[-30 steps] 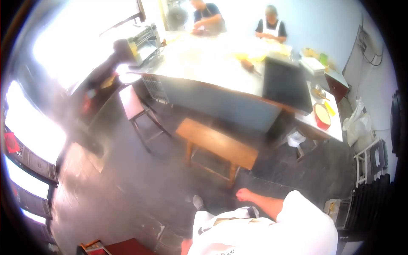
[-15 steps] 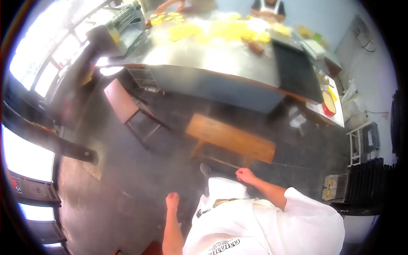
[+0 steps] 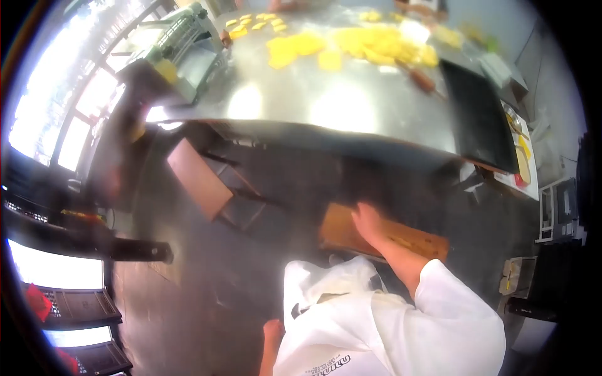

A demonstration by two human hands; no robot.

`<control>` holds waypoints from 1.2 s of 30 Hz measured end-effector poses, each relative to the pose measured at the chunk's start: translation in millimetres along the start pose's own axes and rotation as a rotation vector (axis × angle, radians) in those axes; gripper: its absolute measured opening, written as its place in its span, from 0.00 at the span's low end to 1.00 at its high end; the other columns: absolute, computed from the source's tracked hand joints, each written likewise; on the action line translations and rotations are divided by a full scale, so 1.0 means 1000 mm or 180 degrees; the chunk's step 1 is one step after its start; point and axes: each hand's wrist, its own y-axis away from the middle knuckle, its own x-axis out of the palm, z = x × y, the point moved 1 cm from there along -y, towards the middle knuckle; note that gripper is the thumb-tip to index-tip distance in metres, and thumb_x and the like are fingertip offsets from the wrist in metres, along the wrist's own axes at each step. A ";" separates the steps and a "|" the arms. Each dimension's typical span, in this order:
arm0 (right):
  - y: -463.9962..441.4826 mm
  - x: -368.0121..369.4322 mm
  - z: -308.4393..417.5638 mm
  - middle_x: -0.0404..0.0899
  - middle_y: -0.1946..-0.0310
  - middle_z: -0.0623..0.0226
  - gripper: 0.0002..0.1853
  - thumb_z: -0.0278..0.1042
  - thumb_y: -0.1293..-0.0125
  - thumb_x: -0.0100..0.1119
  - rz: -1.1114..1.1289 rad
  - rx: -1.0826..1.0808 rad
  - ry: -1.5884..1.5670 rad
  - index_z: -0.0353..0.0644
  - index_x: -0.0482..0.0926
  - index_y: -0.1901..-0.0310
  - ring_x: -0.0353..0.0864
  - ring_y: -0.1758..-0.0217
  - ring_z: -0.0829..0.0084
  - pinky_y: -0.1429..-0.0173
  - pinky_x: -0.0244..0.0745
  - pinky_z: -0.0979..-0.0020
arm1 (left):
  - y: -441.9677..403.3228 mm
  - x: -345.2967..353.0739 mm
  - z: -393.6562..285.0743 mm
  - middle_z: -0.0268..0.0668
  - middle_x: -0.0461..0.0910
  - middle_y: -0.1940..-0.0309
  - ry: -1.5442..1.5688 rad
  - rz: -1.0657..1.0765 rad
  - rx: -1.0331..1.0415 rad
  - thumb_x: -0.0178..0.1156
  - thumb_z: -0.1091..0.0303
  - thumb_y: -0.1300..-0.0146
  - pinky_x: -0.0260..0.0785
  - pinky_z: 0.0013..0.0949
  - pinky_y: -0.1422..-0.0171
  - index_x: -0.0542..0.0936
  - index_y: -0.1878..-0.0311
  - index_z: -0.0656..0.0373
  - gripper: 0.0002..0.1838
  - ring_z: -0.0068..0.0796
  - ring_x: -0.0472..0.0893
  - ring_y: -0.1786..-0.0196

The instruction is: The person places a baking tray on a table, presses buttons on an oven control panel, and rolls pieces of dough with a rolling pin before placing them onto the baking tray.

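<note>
A wooden bench (image 3: 421, 239) is standing on the floor (image 3: 219, 282) just in front of the person, its length slanting slightly down toward the right of the view. The right hand (image 3: 365, 219) is showing over its left part — whether touching the wood or hanging above it, the view is not settling. Its grip is too blurred to be judged wide or narrow, and no held thing is showing. The left hand (image 3: 273, 327) is hanging beside the white clothing (image 3: 389, 326), well apart from the bench; its grip is likewise unreadable. Good practice here, as a judgement, is keeping the feet clear of the bench and the right wrist loose near its edge.

Beyond, the bench is lying between the person and the metal counter (image 3: 295, 94), thus obstructing the direct way; a pink chair (image 3: 199, 182) is standing at an angle to the left, narrowing that side. On the counter, yellow sheets (image 3: 376, 45) are overlapping — smaller pieces (image 3: 239, 31) are lying farther left — and a rolling pin (image 3: 421, 80) is resting near a black board (image 3: 480, 116). A machine (image 3: 182, 44) is standing near the left end. At the far side, a co-worker's arms (image 3: 414, 7) are showing, blurred.
</note>
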 end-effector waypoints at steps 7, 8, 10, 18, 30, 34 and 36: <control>-0.027 0.046 0.021 0.84 0.51 0.55 0.23 0.55 0.29 0.59 0.0477 0.0574 0.0923 0.45 0.81 0.45 0.81 0.45 0.51 0.38 0.72 0.49 | -0.113 -0.062 -0.059 0.54 0.84 0.66 -0.1439 0.0080 0.0927 0.52 0.62 0.26 0.74 0.52 0.56 0.84 0.63 0.61 0.16 0.56 0.85 0.58; -0.023 0.051 0.025 0.84 0.52 0.56 0.23 0.56 0.29 0.59 0.0322 0.0600 0.1088 0.46 0.81 0.46 0.82 0.46 0.52 0.38 0.71 0.49 | -0.130 -0.076 -0.084 0.55 0.84 0.65 -0.1588 0.0117 0.1162 0.51 0.63 0.26 0.74 0.54 0.56 0.84 0.64 0.61 0.16 0.58 0.84 0.57; -0.029 0.056 0.028 0.81 0.48 0.57 0.23 0.55 0.29 0.57 0.0732 0.1043 0.0845 0.46 0.81 0.43 0.75 0.39 0.52 0.33 0.62 0.47 | -0.198 -0.103 -0.130 0.54 0.84 0.67 -0.2842 0.0429 0.1788 0.49 0.64 0.25 0.74 0.54 0.58 0.83 0.65 0.60 0.16 0.58 0.84 0.59; -0.044 0.046 0.038 0.83 0.52 0.56 0.19 0.51 0.24 0.54 0.0931 0.0969 0.1155 0.44 0.83 0.48 0.81 0.49 0.54 0.44 0.73 0.50 | -0.326 -0.167 -0.305 0.36 0.85 0.59 -0.0971 0.0693 0.1108 0.60 0.64 0.26 0.73 0.30 0.57 0.82 0.48 0.63 0.13 0.26 0.81 0.60; -0.061 0.061 0.029 0.82 0.44 0.56 0.31 0.68 0.24 0.44 0.1474 0.1729 0.1084 0.49 0.86 0.48 0.79 0.39 0.51 0.34 0.72 0.49 | -0.327 -0.046 -0.513 0.53 0.83 0.42 -0.1526 0.1643 0.2110 0.57 0.62 0.26 0.70 0.41 0.30 0.82 0.43 0.68 0.19 0.50 0.81 0.37; -0.073 0.059 0.021 0.82 0.42 0.52 0.32 0.67 0.25 0.46 0.1935 0.1855 0.0855 0.46 0.86 0.45 0.81 0.38 0.49 0.35 0.74 0.50 | -0.307 -0.010 -0.575 0.36 0.87 0.50 -0.1439 0.1786 0.2335 0.62 0.66 0.26 0.73 0.27 0.41 0.81 0.39 0.66 0.18 0.23 0.82 0.49; -0.088 0.056 0.011 0.84 0.43 0.51 0.31 0.65 0.26 0.50 0.2477 0.2019 0.0502 0.45 0.86 0.44 0.82 0.39 0.49 0.36 0.76 0.51 | -0.297 0.009 -0.611 0.35 0.87 0.50 -0.1297 0.2003 0.2059 0.63 0.66 0.26 0.73 0.28 0.41 0.81 0.38 0.65 0.18 0.23 0.82 0.48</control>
